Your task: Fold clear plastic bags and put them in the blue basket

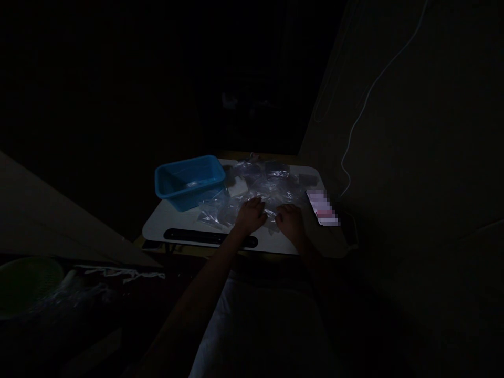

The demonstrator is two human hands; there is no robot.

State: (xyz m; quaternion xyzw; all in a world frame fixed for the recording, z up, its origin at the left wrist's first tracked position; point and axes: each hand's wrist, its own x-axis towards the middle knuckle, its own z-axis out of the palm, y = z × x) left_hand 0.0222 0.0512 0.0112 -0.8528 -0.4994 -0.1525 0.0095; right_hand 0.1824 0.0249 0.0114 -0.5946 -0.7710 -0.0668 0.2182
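A spread of crumpled clear plastic bags lies over the middle of a small white table, glinting in dim light. My left hand is on the near side of this pile, its fingers bent around a clear plastic bag. Just to the right, my right hand has curled fingers pinching the same stretch of plastic. The bag spans the short gap between both hands. Darkness hides the exact fingertip contact.
A blue plastic basin stands at the table's left. Beside it lies a white piece, perhaps paper. A lit phone rests at the right edge. The white table has a black slot along its front. A white cable hangs on the right wall.
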